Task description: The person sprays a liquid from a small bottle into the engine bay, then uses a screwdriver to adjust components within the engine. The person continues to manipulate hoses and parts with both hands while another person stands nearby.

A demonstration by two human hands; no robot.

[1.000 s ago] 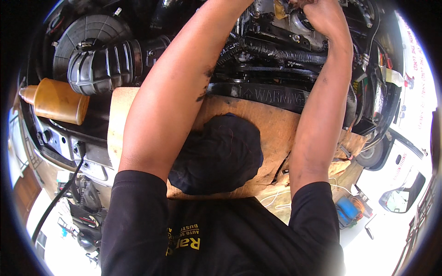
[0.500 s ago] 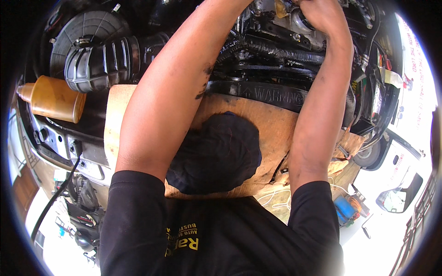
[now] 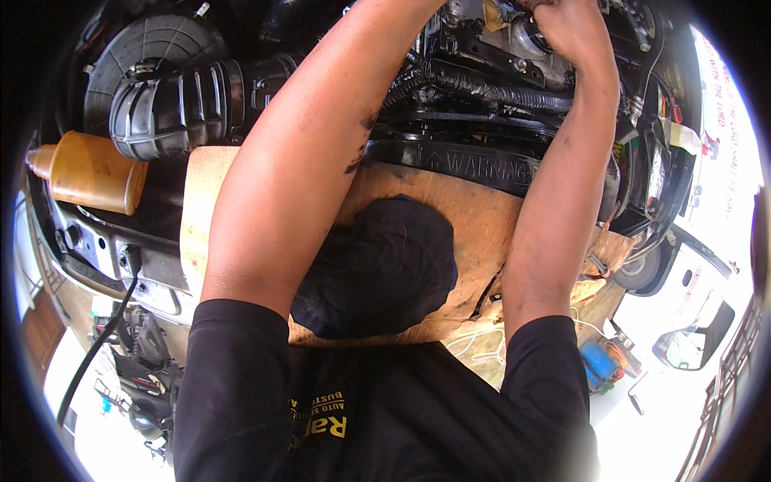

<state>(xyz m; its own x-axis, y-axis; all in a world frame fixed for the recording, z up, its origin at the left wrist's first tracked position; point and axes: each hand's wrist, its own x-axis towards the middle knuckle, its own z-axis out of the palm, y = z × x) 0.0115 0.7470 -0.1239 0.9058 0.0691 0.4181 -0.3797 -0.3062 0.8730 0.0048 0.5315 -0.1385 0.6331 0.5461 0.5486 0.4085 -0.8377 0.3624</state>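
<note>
Both my arms reach forward over an open engine bay. My left forearm crosses the top edge, so my left hand is out of the picture. At the top edge, my right hand (image 3: 569,30) is bent inward over the engine, beside a round metal part (image 3: 526,36). Its fingers are curled together and cut off by the edge; what they grip is hidden. Below it runs a black corrugated hose (image 3: 514,98). A brown cardboard sheet (image 3: 482,209) lies over the front of the bay, with a dark cloth (image 3: 389,269) bunched on it between my arms.
An amber plastic container (image 3: 98,173) rests at the left, near a ribbed black air intake duct (image 3: 173,108). A black cable (image 3: 100,345) hangs at the lower left. A white vehicle (image 3: 683,313), a blue object (image 3: 598,365) and pale cord (image 3: 478,345) are on the right.
My right hand has shifted slightly down and right at the top edge. Both arms otherwise stay nearly in place; the cloth and cardboard lie as before.
</note>
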